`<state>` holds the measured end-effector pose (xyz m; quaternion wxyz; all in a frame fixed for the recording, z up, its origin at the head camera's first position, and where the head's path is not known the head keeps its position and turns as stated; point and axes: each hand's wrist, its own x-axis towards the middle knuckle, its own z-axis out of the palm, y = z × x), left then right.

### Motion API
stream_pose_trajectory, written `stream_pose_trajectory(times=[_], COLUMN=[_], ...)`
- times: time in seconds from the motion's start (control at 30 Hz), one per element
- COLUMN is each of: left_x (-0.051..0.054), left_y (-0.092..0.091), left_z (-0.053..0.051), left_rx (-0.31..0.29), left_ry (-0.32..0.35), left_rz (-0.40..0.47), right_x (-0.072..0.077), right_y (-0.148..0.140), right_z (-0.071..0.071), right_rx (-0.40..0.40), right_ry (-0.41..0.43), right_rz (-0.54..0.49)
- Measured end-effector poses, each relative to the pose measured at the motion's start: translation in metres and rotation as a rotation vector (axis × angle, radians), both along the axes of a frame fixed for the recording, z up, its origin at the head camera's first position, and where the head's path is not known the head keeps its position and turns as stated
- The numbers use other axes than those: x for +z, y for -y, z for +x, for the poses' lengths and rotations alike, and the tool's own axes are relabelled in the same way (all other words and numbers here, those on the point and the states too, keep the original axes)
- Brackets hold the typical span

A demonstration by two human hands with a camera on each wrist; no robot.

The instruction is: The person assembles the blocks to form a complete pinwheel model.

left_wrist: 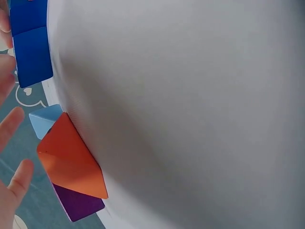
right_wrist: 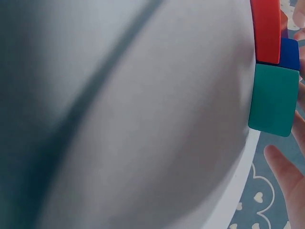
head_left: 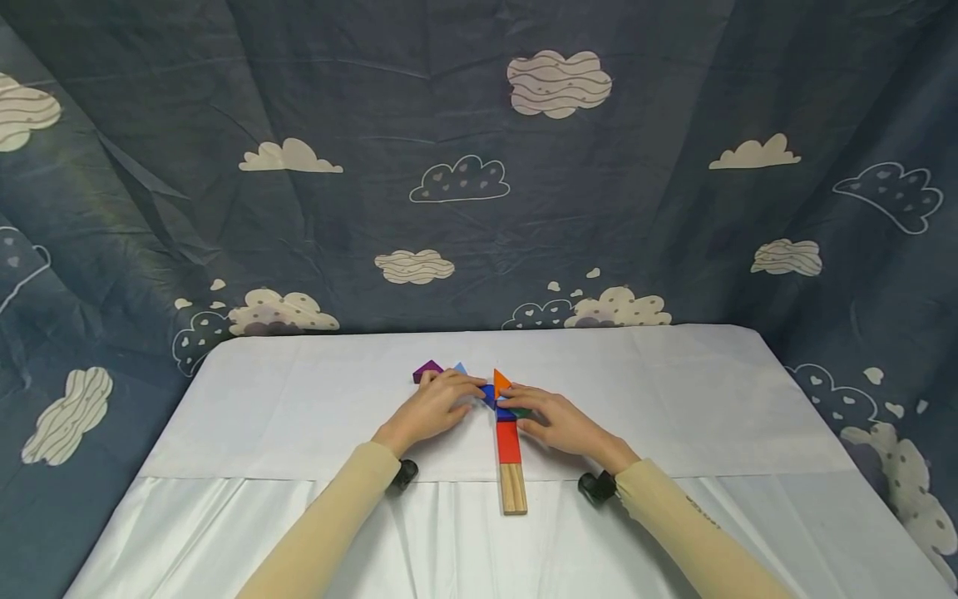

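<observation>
My left hand [head_left: 434, 403] reaches in from the left, its fingertips at a blue block [head_left: 488, 394]. From the other side my right hand [head_left: 557, 420] lays its fingers over a second blue block [head_left: 506, 414] and a green block [head_left: 521, 412]. Just beyond the fingertips an orange triangular block [head_left: 501, 380] points away. A red block [head_left: 508, 443] and light wooden blocks [head_left: 513, 489] continue the row toward the near edge. The left wrist view shows fingertips [left_wrist: 10, 128] spread beside blue blocks [left_wrist: 32, 57]; in the right wrist view the green block's side faces the camera.
Behind my left hand lie a purple block [head_left: 427, 370], a light blue triangular block [head_left: 460, 367] and another orange block [left_wrist: 74, 160], which the hand hides in the head view. A white cloth [head_left: 299, 416] covers the table. A dark cloud-patterned curtain [head_left: 449, 225] hangs behind it.
</observation>
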<state>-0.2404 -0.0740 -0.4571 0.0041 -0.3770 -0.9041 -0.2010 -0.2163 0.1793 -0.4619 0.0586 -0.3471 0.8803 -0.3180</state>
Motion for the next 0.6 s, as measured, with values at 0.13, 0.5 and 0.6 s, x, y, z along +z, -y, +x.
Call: stream_pose_trajectory(times=[0.13,0.5,0.6], left_x=[0.0005,-0.004,-0.0054], left_y=[0.0027,0.0076,0.0077], left_z=[0.0023,0.007,0.0069], left_rx=[-0.005,-0.046,-0.046], left_ry=[-0.018,-0.032,-0.04], left_rz=[-0.007,-0.072,-0.07], right_x=[0.0016,0.0016,0.0018], right_y=[0.0006,0.0021,0.0026], right_z=[-0.0006,-0.0032,-0.0034], right_rx=[-0.014,-0.028,-0.033], right_ry=[0.013,0.019,0.018], right_rz=[0.017,0.009,0.008])
